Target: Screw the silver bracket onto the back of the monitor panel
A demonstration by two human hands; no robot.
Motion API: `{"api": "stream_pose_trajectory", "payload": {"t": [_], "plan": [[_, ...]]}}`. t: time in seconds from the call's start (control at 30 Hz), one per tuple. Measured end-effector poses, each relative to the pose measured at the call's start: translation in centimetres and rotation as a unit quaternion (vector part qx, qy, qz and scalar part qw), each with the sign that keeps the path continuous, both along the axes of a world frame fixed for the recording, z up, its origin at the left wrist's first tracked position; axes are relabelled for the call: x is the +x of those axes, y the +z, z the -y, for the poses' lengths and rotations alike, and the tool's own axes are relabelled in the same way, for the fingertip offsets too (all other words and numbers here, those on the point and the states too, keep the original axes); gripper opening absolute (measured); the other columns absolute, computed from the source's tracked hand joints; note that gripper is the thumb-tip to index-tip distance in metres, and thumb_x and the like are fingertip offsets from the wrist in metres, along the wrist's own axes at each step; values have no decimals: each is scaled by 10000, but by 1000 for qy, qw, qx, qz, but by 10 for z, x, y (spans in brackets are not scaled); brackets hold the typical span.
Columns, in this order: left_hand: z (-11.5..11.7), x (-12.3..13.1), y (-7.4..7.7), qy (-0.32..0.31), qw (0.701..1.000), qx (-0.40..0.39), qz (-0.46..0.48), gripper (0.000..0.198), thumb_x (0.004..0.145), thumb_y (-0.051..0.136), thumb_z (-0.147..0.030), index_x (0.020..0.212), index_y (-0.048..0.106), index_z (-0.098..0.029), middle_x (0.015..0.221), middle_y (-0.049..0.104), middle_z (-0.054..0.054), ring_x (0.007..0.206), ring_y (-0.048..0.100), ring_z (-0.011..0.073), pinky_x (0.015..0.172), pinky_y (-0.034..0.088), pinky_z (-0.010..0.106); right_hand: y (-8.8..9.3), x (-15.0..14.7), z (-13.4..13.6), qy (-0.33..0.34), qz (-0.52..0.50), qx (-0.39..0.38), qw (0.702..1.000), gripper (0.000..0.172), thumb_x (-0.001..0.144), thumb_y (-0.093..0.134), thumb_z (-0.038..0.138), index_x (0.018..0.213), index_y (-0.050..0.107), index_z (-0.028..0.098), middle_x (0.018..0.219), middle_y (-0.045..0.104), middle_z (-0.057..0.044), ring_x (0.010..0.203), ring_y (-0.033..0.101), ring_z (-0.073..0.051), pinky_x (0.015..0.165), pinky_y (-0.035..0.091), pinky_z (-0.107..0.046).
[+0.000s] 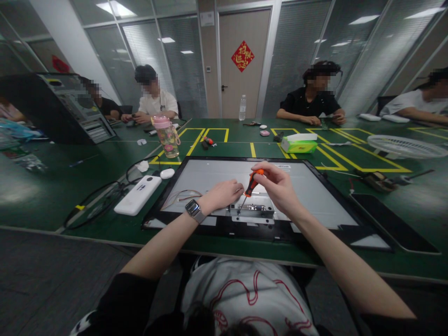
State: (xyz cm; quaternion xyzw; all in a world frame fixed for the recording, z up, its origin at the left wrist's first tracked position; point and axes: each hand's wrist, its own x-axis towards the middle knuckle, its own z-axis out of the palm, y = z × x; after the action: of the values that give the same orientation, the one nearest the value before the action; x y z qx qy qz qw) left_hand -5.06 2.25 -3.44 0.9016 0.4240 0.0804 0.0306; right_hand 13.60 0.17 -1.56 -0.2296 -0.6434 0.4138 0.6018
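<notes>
My right hand (280, 186) grips an orange and black screwdriver (251, 183) by its handle. The shaft slants down to the left, and its tip is at a metal bracket (257, 211) with a hinge-like part. The bracket sits near the front edge of a large flat display panel (196, 175) with a grey back and black frame, lying on the table. Close beside the bracket is my left hand (224, 195), its fingers curled together; what they pinch, if anything, is hidden. Thin wires (180, 196) lie on the panel left of that hand.
Left of the panel are a white power bank (138, 195), a black cable (94, 205) and a floral bottle (167, 137). To the right lies a black phone-like slab (394, 221). A green tissue pack (299, 143) is behind the panel. Several people sit across the green table (241, 135).
</notes>
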Motion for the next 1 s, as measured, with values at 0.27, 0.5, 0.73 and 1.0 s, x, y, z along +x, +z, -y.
{"api": "stream_pose_trajectory", "payload": {"t": [0.27,0.5,0.73,1.0], "plan": [[0,1,1,0,1000,-1,-3,321,1019,354,-301,1028,648,-171,959,634,85,843,620,216,748,483,316,6,-2,1,27,-21,-46,998,222,796,747,484,882,738,279,772,666,2,728,637,-169,760,541,-344],[-2,0,-1,-8,1000,11,-8,331,1019,347,-300,1032,652,-173,947,632,83,820,618,219,721,475,315,6,-3,2,53,-54,-69,995,226,746,799,474,850,732,285,766,664,8,740,649,-171,764,549,-347],[-2,0,-3,-5,1000,6,2,332,1018,347,-310,1002,647,-168,955,637,86,833,626,216,741,479,311,7,-2,4,62,-33,-56,996,210,824,731,469,919,731,282,875,703,-14,861,669,-192,858,540,-378],[-2,0,-5,1,1000,-2,23,321,1023,347,-321,1024,635,-178,999,653,86,898,642,224,790,486,323,8,-2,5,110,-36,-75,990,297,859,698,461,1089,727,276,948,756,-40,935,700,-212,949,525,-425]]}}
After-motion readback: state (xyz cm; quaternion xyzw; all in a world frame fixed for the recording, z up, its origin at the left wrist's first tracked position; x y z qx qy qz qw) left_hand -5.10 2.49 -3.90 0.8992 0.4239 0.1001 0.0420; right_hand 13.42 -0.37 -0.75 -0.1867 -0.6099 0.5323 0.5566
